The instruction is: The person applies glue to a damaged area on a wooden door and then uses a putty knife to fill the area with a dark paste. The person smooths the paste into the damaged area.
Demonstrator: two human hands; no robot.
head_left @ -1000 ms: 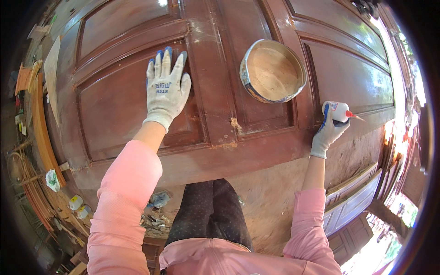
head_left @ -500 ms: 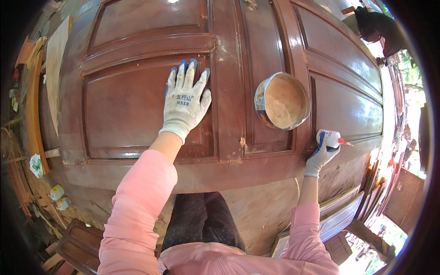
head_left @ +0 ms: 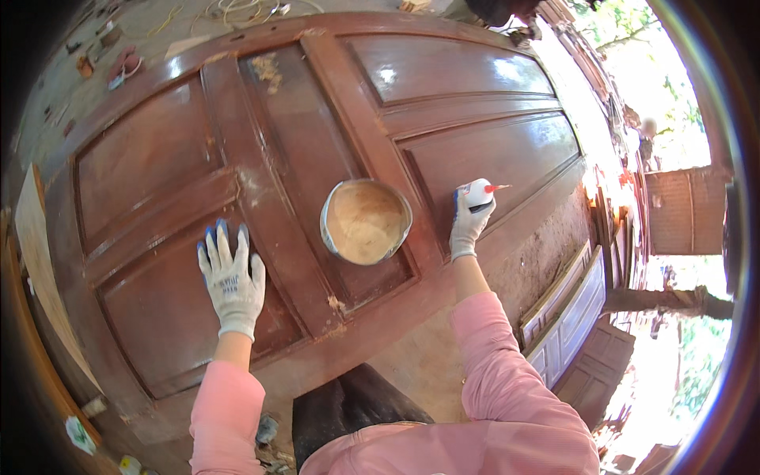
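Observation:
A reddish-brown panelled wooden door (head_left: 356, 305) lies flat in front of me. My left hand (head_left: 233, 281), in a white work glove with blue fingertips, rests on its near left panel with the fingers spread. Wrapped in the gloved fingers of my right hand (head_left: 470, 229) is a white squeeze bottle (head_left: 476, 193) with a red tip and thin nozzle. The nozzle points to the right, over the right-hand panel. Between my hands, a round tub (head_left: 366, 222) of tan paste stands on the middle panel. Light tan patches mark parts of the door.
Several more panelled doors (head_left: 566, 317) lean at the right, below the door's edge. A pale wooden board (head_left: 49, 261) lies along the left side. Beyond the far edge, a yellowish hose (head_left: 229, 12) and scattered bits lie on the floor.
My view has turned to the right, so the door appears rotated. My right hand has lifted with the bottle and moved over the right panel. My left hand remains on the left panel.

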